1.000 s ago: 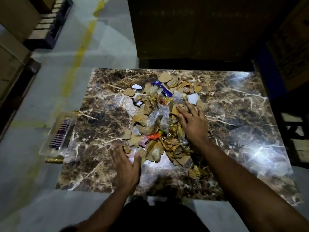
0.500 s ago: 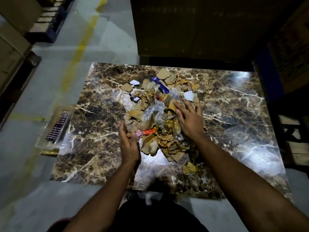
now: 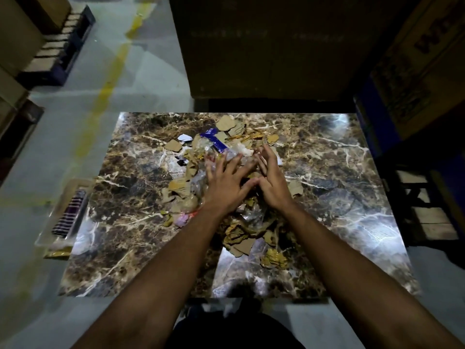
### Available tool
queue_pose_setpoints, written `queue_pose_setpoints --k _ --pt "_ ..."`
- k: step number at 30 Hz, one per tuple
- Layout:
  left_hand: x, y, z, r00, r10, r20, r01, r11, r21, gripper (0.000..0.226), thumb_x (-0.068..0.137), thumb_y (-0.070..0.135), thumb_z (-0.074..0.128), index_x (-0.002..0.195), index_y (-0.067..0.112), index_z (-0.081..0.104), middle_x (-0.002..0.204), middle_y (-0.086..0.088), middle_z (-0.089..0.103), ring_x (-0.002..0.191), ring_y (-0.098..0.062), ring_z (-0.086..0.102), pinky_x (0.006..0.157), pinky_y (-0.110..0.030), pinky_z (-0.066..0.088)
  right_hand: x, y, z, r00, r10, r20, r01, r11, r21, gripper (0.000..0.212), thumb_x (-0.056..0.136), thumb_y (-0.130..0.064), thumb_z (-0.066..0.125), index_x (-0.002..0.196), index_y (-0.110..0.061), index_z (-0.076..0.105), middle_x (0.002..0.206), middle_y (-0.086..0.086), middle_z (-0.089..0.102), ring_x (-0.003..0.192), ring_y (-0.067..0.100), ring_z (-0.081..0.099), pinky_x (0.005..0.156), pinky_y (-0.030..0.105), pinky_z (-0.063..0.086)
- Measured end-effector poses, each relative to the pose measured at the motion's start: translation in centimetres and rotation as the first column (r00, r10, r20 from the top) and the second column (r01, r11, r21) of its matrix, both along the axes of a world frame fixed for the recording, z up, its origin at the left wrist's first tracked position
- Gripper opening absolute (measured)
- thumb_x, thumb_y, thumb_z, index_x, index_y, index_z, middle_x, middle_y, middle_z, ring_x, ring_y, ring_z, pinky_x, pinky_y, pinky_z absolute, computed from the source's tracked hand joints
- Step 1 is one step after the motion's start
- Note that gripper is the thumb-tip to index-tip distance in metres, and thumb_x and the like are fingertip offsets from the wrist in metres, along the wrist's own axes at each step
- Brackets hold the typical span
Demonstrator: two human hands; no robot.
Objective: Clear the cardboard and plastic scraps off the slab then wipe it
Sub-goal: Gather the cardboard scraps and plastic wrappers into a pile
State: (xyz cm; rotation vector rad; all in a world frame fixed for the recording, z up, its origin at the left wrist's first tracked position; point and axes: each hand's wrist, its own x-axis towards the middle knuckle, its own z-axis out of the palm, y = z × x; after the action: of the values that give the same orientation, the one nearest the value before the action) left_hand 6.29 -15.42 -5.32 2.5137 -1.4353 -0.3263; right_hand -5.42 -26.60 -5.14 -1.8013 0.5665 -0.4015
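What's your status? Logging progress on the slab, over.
Both hands open: left hand and right hand spread over the scrap pile. Slab not cleared, not wiped. Nothing in the way.

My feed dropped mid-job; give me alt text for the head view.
Both hands, the left hand and right hand, reach with straight fingers over a heap of brown cardboard and clear plastic scraps on the brown veined marble slab.

scraps point(image 3: 234, 238) partly under hands, blurred fingers point(image 3: 264, 157)
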Motion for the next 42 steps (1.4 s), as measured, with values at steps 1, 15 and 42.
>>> queue_pose_setpoints --k 1,15,42 --pt "0.1 0.2 -0.4 1.0 0.002 -0.012 -0.002 0.999 0.036 0.065 0.092 0.078 0.008 0.152 0.055 0.013 0.168 0.008 0.012 0.155 -0.027 0.0 0.116 -0.071 -0.001 -0.5 -0.4 0.3 1.0 -0.004 0.024 0.002 0.998 0.07 0.081 0.09 -0.002 0.042 0.161 -0.02 0.008 0.168 0.005 0.016 0.152 0.013 0.025 0.124 0.044 0.025" --pt "0.0 1.4 -2.9 0.999 0.054 -0.01 -0.054 0.995 -0.081 0.065 0.091 0.08 0.019 0.149 0.052 0.031 0.163 0.01 0.028 0.151 -0.023 0.014 0.116 -0.065 -0.002 -15.8 12.5 -7.6 0.611 -0.738 -0.286 0.706 0.671 -0.226 0.062 0.099 -0.042 0.036 0.157 -0.023 0.024 0.164 0.005 0.026 0.148 0.022 0.028 0.12 0.052 0.028" --pt "0.0 2.3 -2.8 0.992 0.065 -0.107 -0.077 0.99 -0.115 0.061 0.093 0.078 0.02 0.148 0.053 0.032 0.163 0.014 0.026 0.152 -0.021 0.011 0.117 -0.064 0.014 -10.6 -0.1 -3.6 0.685 -0.723 -0.094 0.729 0.678 0.098 0.032 0.11 -0.026 0.038 0.136 -0.021 0.055 0.118 -0.01 0.062 0.105 0.01 0.061 0.071 0.011 0.046"
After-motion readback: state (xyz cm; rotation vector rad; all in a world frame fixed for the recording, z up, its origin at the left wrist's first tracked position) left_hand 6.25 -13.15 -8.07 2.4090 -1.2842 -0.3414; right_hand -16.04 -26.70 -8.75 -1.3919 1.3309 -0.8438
